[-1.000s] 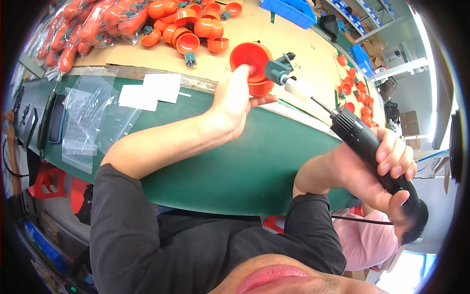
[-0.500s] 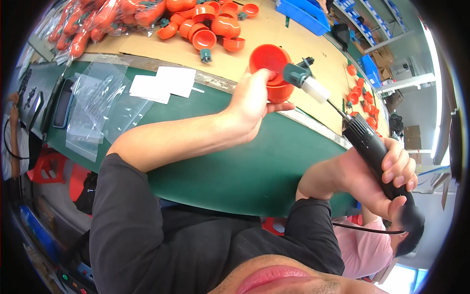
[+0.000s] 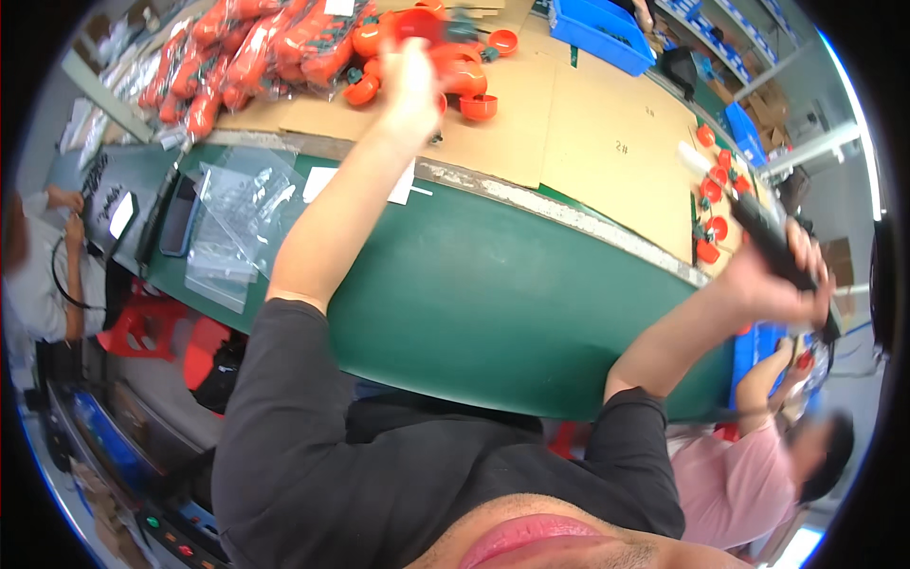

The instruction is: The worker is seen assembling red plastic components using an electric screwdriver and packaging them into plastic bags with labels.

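Smeared by motion, my left hand [image 3: 412,90] is stretched out over the far side of the bench, with a red-orange cup [image 3: 417,28] at its fingers. The cup moves with the hand, and a dark green fitting [image 3: 462,27] shows beside it. Other orange cups [image 3: 479,107] with green fittings lie heaped right around that hand. My right hand [image 3: 782,280] is wrapped round a black electric screwdriver [image 3: 773,237] at the right. Its white tip [image 3: 694,156] points away from me, apart from any cup.
Bagged orange cups [image 3: 275,52] are piled at the far left. Clear plastic bags [image 3: 227,228], a phone [image 3: 178,220] and white cards [image 3: 398,185] lie on the green mat [image 3: 512,294]. A blue bin [image 3: 607,38] stands on the cardboard [image 3: 616,142]. A co-worker in pink [image 3: 730,484] sits at right.
My left hand has carried the cup away from the screwdriver, up and left to the heap. My right hand has drawn the screwdriver upward and to the right.
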Available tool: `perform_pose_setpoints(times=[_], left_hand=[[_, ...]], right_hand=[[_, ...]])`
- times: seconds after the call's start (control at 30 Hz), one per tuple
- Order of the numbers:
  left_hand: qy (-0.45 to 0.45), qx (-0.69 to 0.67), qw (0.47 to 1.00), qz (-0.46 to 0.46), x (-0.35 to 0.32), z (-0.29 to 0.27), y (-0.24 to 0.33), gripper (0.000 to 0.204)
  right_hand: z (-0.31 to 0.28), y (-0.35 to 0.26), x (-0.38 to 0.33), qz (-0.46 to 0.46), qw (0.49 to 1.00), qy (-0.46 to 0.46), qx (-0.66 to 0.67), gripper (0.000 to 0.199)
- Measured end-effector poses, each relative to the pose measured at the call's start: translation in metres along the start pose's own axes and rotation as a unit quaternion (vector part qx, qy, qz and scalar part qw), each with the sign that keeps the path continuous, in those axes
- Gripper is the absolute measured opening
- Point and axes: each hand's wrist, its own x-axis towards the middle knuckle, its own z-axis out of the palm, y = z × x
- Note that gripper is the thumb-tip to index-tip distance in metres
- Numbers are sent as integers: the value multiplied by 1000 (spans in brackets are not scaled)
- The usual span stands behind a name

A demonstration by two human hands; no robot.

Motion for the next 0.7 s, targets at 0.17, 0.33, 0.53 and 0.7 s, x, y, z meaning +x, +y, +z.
perform_pose_setpoints(times=[0.17, 0.33, 0.53, 0.7], left_hand=[[40, -41, 998, 33, 88, -71, 23, 28], [77, -39, 996, 16, 94, -63, 2, 31], [68, -56, 996, 5, 106, -63, -5, 44], [76, -40, 995, 59, 124, -93, 8, 52]], right_hand=[[-173, 89, 56, 157, 935, 317, -36, 12], [-297, 145, 36, 160, 850, 483, -138, 17], [-331, 142, 26, 268, 810, 478, -210, 36], [-285, 131, -7, 479, 776, 326, -249, 59]])
